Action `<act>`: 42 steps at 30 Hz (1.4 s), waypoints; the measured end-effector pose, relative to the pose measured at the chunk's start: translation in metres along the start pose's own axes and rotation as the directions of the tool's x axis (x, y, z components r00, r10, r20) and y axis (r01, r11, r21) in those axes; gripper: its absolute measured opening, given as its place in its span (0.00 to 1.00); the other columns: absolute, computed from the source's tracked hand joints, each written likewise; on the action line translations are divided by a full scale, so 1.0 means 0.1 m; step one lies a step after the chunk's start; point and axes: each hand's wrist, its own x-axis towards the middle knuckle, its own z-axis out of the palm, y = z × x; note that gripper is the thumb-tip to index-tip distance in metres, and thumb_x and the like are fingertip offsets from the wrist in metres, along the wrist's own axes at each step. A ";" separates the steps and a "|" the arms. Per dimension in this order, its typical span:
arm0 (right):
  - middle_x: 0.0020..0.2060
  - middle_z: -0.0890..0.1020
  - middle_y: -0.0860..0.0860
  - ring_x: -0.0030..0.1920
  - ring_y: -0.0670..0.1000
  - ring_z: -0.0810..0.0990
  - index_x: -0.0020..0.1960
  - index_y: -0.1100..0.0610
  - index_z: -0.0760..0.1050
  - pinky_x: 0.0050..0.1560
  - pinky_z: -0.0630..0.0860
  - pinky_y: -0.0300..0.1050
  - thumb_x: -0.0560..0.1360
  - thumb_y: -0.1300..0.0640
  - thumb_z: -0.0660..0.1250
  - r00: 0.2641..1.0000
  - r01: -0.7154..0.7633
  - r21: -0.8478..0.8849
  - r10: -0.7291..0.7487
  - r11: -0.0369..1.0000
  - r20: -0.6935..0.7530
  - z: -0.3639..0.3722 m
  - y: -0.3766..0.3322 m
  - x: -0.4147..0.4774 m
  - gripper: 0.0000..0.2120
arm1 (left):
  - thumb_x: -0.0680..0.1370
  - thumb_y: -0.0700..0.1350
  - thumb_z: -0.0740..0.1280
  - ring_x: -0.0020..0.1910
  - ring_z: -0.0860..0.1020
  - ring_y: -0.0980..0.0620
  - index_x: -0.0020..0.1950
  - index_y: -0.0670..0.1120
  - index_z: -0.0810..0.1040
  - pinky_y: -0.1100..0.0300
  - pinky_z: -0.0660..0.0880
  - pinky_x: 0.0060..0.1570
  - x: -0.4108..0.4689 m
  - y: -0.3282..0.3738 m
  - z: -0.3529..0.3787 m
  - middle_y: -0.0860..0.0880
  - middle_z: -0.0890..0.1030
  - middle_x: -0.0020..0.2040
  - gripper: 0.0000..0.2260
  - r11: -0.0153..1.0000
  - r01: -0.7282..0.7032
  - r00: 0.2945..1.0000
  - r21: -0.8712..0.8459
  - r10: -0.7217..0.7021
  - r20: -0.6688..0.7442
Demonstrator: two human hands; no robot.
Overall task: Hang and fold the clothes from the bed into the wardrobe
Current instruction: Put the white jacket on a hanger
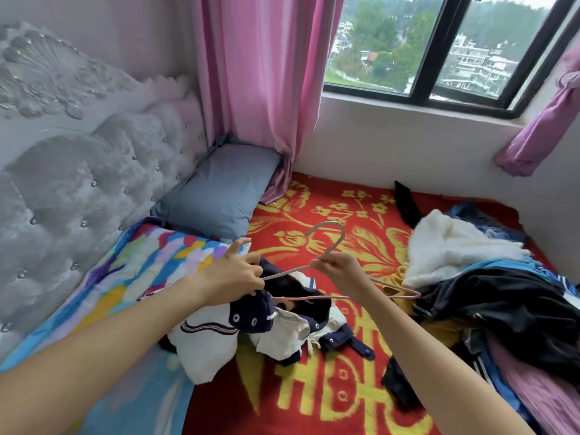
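**Pink hanger held over a navy-and-white jacket on the bed**

Both bare arms reach out over the bed, whose red blanket (314, 390) has a yellow flower pattern. The left grip (233, 274) is clenched on the navy collar edge of a navy-and-white jacket (292, 334), lifting that part slightly. Its index finger sticks out straight, away from the cloth. The left end of a thin pink hanger (336, 243) runs into this fist, but whether the fingers also hold the wire cannot be told.

The right grip (342, 270) pinches the hanger at its neck, just under the hook, with the hook pointing up and away from the person. The hanger's right shoulder reaches out to touch the edge of the clothes pile (489, 296).

Apart from its raised collar, the jacket lies crumpled on the blanket below the hanger, with white panels, navy trim and metal snaps showing.

The pile fills the right side of the bed with dark, blue and mauve garments, and a white fleecy piece (455, 246) sits on top at the far end.

A blue-grey pillow (219, 196) leans in the corner by the tufted grey headboard (78, 171), and a multicoloured quilt (141, 271) lies on the left. A pink curtain (260, 73) hangs beside the window (423, 48).
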 end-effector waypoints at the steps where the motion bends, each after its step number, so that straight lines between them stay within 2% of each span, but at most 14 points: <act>1: 0.22 0.69 0.42 0.22 0.40 0.65 0.39 0.67 0.78 0.29 0.60 0.33 0.76 0.61 0.67 1.000 -0.013 0.054 0.014 0.998 -0.016 -0.01 -0.05 0.02 0.11 | 0.59 0.40 0.76 0.35 0.76 0.54 0.28 0.53 0.75 0.46 0.64 0.58 0.02 -0.01 -0.09 0.57 0.71 0.26 0.12 1.000 -0.016 0.997 0.020 0.017 -0.080; 5: 0.20 0.62 0.43 0.22 0.41 0.57 0.35 0.63 0.74 0.26 0.54 0.36 0.76 0.58 0.66 0.988 -0.036 0.261 0.074 0.965 -0.138 -0.14 -0.20 0.13 0.13 | 0.69 0.40 0.59 0.43 0.74 0.53 0.32 0.53 0.76 0.46 0.62 0.61 0.06 -0.14 -0.21 0.56 0.73 0.31 0.11 0.999 0.040 0.951 0.031 -0.029 -0.309; 9: 0.25 0.62 0.49 0.28 0.47 0.58 0.32 0.60 0.74 0.30 0.56 0.40 0.77 0.56 0.65 0.969 -0.006 0.428 0.111 0.904 -0.221 -0.06 -0.28 0.13 0.15 | 0.70 0.42 0.64 0.56 0.70 0.50 0.38 0.52 0.79 0.42 0.62 0.62 0.11 -0.17 -0.24 0.53 0.75 0.44 0.07 0.996 0.069 0.884 -0.049 -0.084 -0.460; 14: 0.24 0.62 0.47 0.28 0.47 0.58 0.30 0.57 0.75 0.32 0.58 0.39 0.76 0.56 0.65 0.949 -0.028 0.523 0.187 0.852 -0.254 0.18 -0.33 0.07 0.17 | 0.68 0.47 0.74 0.62 0.68 0.47 0.46 0.54 0.76 0.42 0.63 0.62 0.11 -0.03 -0.17 0.50 0.70 0.57 0.10 0.991 0.065 0.886 -0.115 -0.110 -0.450; 17: 0.26 0.62 0.50 0.30 0.48 0.59 0.30 0.58 0.76 0.34 0.60 0.40 0.77 0.58 0.65 0.924 -0.050 0.612 0.268 0.790 -0.271 0.11 -0.32 0.06 0.16 | 0.73 0.63 0.62 0.64 0.67 0.46 0.59 0.53 0.69 0.41 0.66 0.62 -0.03 -0.06 -0.10 0.48 0.69 0.62 0.20 0.954 0.254 0.858 -0.162 -0.299 -0.418; 19: 0.27 0.63 0.50 0.31 0.49 0.60 0.30 0.59 0.75 0.38 0.61 0.42 0.77 0.59 0.64 0.907 -0.060 0.658 0.316 0.751 -0.278 0.03 -0.24 0.06 0.17 | 0.73 0.71 0.51 0.64 0.67 0.46 0.68 0.50 0.66 0.40 0.69 0.60 -0.21 -0.16 -0.07 0.46 0.70 0.64 0.33 0.830 0.471 0.773 -0.297 -0.551 -0.314; 21: 0.28 0.64 0.50 0.31 0.49 0.61 0.30 0.59 0.72 0.41 0.62 0.43 0.77 0.58 0.64 0.897 -0.068 0.673 0.341 0.736 -0.283 -0.04 -0.16 0.06 0.17 | 0.68 0.77 0.48 0.68 0.66 0.47 0.73 0.50 0.63 0.43 0.66 0.64 -0.42 -0.32 0.00 0.49 0.70 0.68 0.43 0.532 0.657 0.645 -0.533 -0.763 0.034; 23: 0.28 0.64 0.50 0.31 0.49 0.60 0.32 0.59 0.71 0.42 0.62 0.42 0.78 0.57 0.63 0.885 -0.098 0.681 0.377 0.726 -0.274 -0.06 -0.10 0.08 0.15 | 0.60 0.80 0.53 0.68 0.68 0.50 0.72 0.54 0.65 0.51 0.65 0.67 -0.62 -0.46 0.08 0.54 0.70 0.69 0.47 0.198 0.700 0.606 -0.686 -0.674 0.423; 26: 0.28 0.64 0.50 0.31 0.49 0.60 0.32 0.59 0.70 0.44 0.63 0.42 0.78 0.57 0.63 0.860 -0.146 0.716 0.445 0.683 -0.249 -0.04 -0.03 0.08 0.16 | 0.55 0.81 0.60 0.57 0.76 0.57 0.58 0.60 0.74 0.63 0.72 0.55 -0.74 -0.50 0.18 0.57 0.79 0.56 0.40 0.000 0.612 0.646 -0.791 -0.577 0.500; 29: 0.28 0.64 0.50 0.31 0.49 0.61 0.30 0.60 0.70 0.44 0.62 0.44 0.78 0.57 0.63 0.847 -0.159 0.729 0.471 0.666 -0.245 -0.08 0.03 0.08 0.18 | 0.61 0.73 0.68 0.46 0.78 0.58 0.48 0.60 0.81 0.70 0.71 0.45 -0.70 -0.52 0.14 0.55 0.83 0.46 0.24 -0.007 0.499 0.649 -0.867 -0.659 0.379; 31: 0.28 0.64 0.50 0.32 0.49 0.61 0.30 0.59 0.68 0.44 0.61 0.45 0.78 0.57 0.62 0.839 -0.170 0.730 0.486 0.662 -0.246 -0.15 0.07 0.09 0.18 | 0.71 0.53 0.74 0.37 0.76 0.58 0.41 0.66 0.81 0.72 0.70 0.37 -0.60 -0.61 -0.06 0.55 0.81 0.36 0.06 -0.006 0.403 0.618 -0.915 -0.736 0.277; 33: 0.26 0.65 0.50 0.32 0.49 0.61 0.31 0.59 0.68 0.43 0.61 0.44 0.78 0.57 0.62 0.826 -0.162 0.740 0.500 0.653 -0.260 -0.24 0.09 0.11 0.17 | 0.72 0.41 0.73 0.33 0.74 0.59 0.36 0.68 0.80 0.70 0.68 0.34 -0.47 -0.75 -0.26 0.55 0.80 0.32 0.20 0.121 0.344 0.616 -0.931 -0.777 0.127; 37: 0.22 0.67 0.47 0.30 0.48 0.63 0.28 0.58 0.67 0.38 0.62 0.40 0.77 0.62 0.61 0.829 -0.056 0.766 0.457 0.641 -0.322 -0.32 0.09 0.13 0.19 | 0.69 0.57 0.70 0.35 0.77 0.58 0.40 0.68 0.80 0.64 0.71 0.38 -0.13 -0.90 -0.69 0.54 0.83 0.39 0.03 0.330 0.266 0.642 -0.906 -0.762 -0.089; 42: 0.20 0.68 0.46 0.26 0.44 0.65 0.25 0.59 0.70 0.34 0.65 0.38 0.73 0.64 0.63 0.852 0.037 0.637 0.309 0.770 -0.423 -0.43 -0.15 0.18 0.17 | 0.67 0.73 0.55 0.30 0.74 0.53 0.41 0.48 0.84 0.58 0.71 0.35 0.13 -1.05 -0.89 0.49 0.77 0.29 0.32 0.603 0.390 0.742 -0.696 -0.653 -0.150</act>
